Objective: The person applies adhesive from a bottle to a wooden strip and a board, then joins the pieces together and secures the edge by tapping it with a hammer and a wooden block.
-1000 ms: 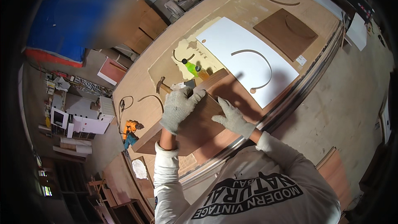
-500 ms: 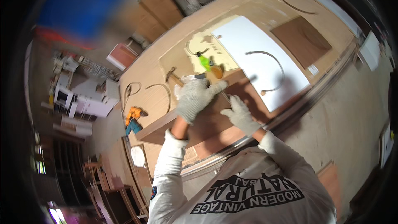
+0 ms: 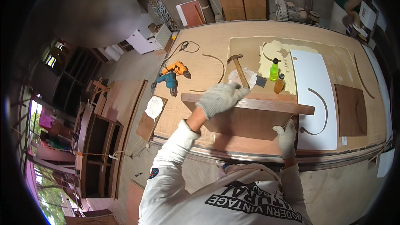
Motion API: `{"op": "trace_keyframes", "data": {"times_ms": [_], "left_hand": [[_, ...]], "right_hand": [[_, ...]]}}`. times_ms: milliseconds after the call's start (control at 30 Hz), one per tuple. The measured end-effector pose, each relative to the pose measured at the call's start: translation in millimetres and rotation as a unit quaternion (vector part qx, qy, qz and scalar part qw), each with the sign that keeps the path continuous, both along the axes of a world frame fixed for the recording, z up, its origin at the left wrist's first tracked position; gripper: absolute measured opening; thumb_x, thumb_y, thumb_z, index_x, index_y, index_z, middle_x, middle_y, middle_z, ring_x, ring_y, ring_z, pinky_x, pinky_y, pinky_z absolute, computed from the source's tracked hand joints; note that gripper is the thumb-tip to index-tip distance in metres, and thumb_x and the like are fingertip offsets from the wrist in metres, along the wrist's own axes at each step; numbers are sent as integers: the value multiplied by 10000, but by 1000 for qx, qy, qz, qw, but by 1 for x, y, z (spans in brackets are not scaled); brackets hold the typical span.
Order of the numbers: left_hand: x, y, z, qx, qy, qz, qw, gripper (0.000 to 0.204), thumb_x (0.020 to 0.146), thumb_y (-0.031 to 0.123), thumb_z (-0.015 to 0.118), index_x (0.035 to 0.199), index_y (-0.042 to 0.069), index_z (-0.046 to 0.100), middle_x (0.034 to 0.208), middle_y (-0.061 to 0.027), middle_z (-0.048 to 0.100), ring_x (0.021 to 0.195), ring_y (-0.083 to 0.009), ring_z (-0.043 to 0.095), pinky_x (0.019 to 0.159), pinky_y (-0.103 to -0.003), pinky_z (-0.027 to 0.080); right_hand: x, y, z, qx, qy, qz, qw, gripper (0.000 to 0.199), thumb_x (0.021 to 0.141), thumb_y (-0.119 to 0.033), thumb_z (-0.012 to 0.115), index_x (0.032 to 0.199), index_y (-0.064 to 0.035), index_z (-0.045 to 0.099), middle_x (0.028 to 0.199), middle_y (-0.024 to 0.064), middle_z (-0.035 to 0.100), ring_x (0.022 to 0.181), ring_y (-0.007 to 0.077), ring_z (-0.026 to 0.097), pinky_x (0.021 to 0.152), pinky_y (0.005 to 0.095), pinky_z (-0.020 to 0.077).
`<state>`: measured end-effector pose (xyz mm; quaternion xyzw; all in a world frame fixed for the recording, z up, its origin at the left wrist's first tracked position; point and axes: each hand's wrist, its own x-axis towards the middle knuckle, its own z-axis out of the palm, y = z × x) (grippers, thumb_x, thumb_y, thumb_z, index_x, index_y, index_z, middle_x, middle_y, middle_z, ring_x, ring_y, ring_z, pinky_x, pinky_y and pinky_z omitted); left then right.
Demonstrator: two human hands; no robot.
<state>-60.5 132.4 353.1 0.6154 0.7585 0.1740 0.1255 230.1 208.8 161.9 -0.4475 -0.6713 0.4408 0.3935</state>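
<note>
From the head camera we look down on a large plywood workbench (image 3: 208, 46) where our two gloved hands hold a brown wooden panel (image 3: 246, 121) standing on edge. Its thin top edge faces up at us as a long strip, and its long axis runs across the bench from our left to our right, dipping slightly toward the right end, which points at the white sheet (image 3: 312, 96). The panel's broad face slopes down toward our body, narrowing to a slanted lower right corner. Our left hand (image 3: 220, 98) lies over the top edge near its left third, fingers curled over the far side and closed around the strip. Our right hand (image 3: 286, 138) grips the lower right corner of the panel, fingers wrapped upward against its slanted edge. The panel sits near the bench's front edge, just in front of a hammer (image 3: 239, 68) whose handle points toward our left hand, with a white rag (image 3: 243, 77) under it. Just beyond the panel's right half stand a green bottle (image 3: 273, 71) and an amber bottle (image 3: 279, 84), both upright, near a small dark block (image 3: 261, 81). On the white sheet lies a curved wooden strip (image 3: 321, 112), and a dark veneer square (image 3: 351, 109) lies to its right. Well to the left, an orange drill (image 3: 177, 68) and a teal drill (image 3: 168, 81) lie side by side.
</note>
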Motion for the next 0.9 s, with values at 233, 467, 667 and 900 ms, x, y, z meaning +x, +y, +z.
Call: {"op": "trace_keyframes", "data": {"times_ms": [233, 467, 667, 900], "left_hand": [[-46, -23, -6, 32, 86, 61, 994, 570, 1079, 529, 461, 1282, 40, 674, 1035, -253, 736, 984, -437, 707, 867, -518, 554], [59, 31, -2, 166, 66, -138, 974, 530, 1043, 522, 517, 1211, 41, 661, 952, -222, 751, 883, -414, 726, 792, -504, 562], [113, 50, -10, 175, 89, -159, 968, 443, 961, 467, 658, 1079, 41, 674, 755, -137, 680, 776, -352, 725, 664, -462, 558], [117, -32, -18, 98, 11, 5, 995, 453, 925, 531, 682, 1092, 110, 676, 927, -135, 684, 822, -333, 689, 682, -459, 535]], "right_hand": [[2, 11, -20, -3, 93, 41, 995, 372, 797, -30, 791, 1145, -33, 660, 1050, 113, 755, 949, 205, 714, 864, 356, 565], [3, 23, -11, 74, -15, 75, 994, 456, 774, -118, 822, 1187, -27, 650, 1100, 159, 735, 1017, 306, 716, 898, 411, 556], [10, 29, -32, 285, -177, 83, 938, 454, 811, -151, 813, 1220, -40, 649, 1126, 139, 685, 1049, 339, 669, 877, 441, 546], [47, -14, -54, 122, -91, 130, 980, 338, 988, -49, 636, 1321, -20, 583, 1238, 101, 657, 1135, 249, 641, 979, 390, 528]]}}
